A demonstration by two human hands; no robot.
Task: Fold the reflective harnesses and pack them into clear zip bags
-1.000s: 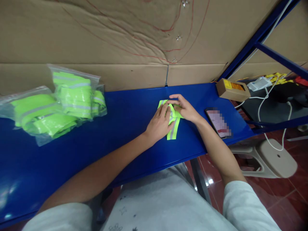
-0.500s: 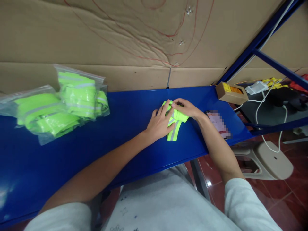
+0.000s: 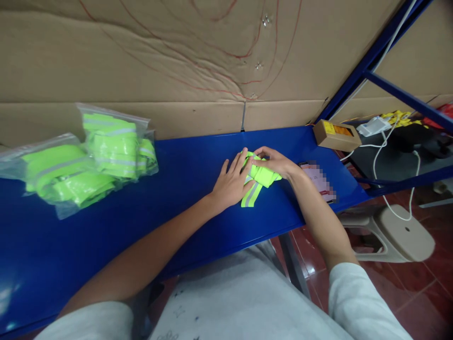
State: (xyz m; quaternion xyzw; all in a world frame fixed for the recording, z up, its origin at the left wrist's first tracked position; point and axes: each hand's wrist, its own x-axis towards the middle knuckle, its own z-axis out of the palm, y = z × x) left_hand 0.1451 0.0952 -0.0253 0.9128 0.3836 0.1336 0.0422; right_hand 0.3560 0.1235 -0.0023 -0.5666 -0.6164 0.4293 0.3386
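A neon-green strap with a grey stripe (image 3: 266, 176) lies bunched and folded on the blue table, one flat end pointing toward me. My left hand (image 3: 231, 183) rests at its left side, fingers spread, with the fingertips and thumb on the fabric. At the upper right of the bundle, my right hand (image 3: 274, 160) pinches the strap between thumb and fingers. Clear zip bags holding similar green straps, one at the far left (image 3: 67, 172) and one overlapping it (image 3: 113, 144), are on the table's left part.
The narrow blue table (image 3: 177, 189) backs onto a cardboard wall (image 3: 159, 61). To the right are a phone (image 3: 318, 182), a small cardboard box (image 3: 334, 137), a blue metal frame (image 3: 403, 92) and white cables. A beige stool (image 3: 406, 233) stands below.
The view has shifted slightly. The folded part of the strap bulges more toward the right under my right hand, and the fingers of my left hand are spread a little wider.
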